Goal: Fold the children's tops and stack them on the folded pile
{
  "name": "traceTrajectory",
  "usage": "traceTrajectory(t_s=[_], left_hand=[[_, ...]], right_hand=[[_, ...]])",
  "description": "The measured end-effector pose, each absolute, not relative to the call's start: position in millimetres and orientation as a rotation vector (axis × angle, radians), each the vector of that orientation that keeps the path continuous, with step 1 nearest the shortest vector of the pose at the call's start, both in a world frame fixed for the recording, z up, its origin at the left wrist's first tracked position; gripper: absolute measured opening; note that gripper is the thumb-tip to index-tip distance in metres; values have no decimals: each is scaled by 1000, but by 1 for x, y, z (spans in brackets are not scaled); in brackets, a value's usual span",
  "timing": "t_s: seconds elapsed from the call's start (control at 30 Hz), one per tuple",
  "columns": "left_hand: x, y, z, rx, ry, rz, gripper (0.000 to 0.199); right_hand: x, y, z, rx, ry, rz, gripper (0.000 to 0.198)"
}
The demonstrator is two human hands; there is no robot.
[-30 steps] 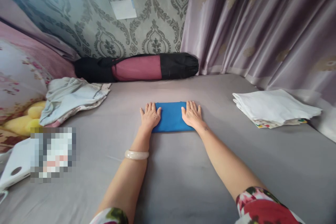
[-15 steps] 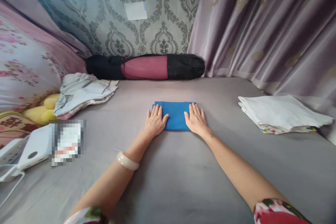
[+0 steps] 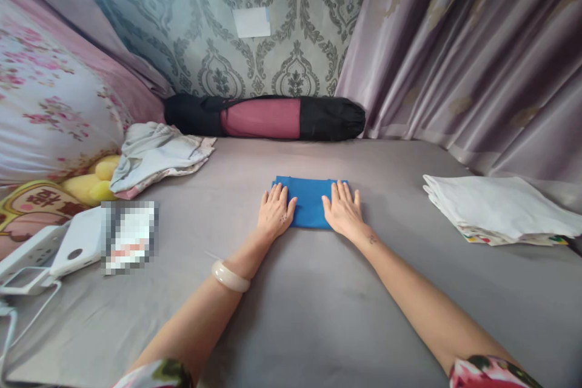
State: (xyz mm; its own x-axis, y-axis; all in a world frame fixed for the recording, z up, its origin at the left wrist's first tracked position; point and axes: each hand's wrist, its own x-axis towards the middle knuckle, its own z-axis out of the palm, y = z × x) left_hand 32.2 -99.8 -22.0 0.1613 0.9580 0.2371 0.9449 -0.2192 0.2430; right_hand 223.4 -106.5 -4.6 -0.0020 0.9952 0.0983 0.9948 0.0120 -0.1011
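Observation:
A blue folded cloth (image 3: 310,205) lies flat on the grey sheet (image 3: 318,315), in the middle of the view. My left hand (image 3: 275,211) rests palm down over its left end, fingers stretched out and pointing away from me. Over the right end lies my right hand (image 3: 344,208), also flat, its thumb turned inward and its fingers slightly apart. Neither hand grips the cloth. Its side edges are partly hidden beneath my palms and fingers.
White folded fabric (image 3: 504,206) is stacked at the right. To the left are a crumpled pale garment (image 3: 159,154), yellow plush (image 3: 88,188), a white device (image 3: 79,242) and a power strip (image 3: 36,251) with cables. A long black-and-pink bag (image 3: 264,118) lies along the wall.
The whole view has shifted, so things appear a little further right. Both hands stay flat on the blue cloth; the right fingers look slightly more spread.

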Motion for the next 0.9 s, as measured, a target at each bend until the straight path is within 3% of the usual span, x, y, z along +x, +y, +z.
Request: traceTrajectory(t_s=[0.47, 0.9], left_hand=[[24, -103, -21, 2286, 1860, 608, 47], [-12, -81, -30, 1781, 1960, 1298, 24]], right_hand=[[157, -109, -11, -1912, -2341, 166, 61], [131, -98, 3, -1828, -2319, 174, 60]])
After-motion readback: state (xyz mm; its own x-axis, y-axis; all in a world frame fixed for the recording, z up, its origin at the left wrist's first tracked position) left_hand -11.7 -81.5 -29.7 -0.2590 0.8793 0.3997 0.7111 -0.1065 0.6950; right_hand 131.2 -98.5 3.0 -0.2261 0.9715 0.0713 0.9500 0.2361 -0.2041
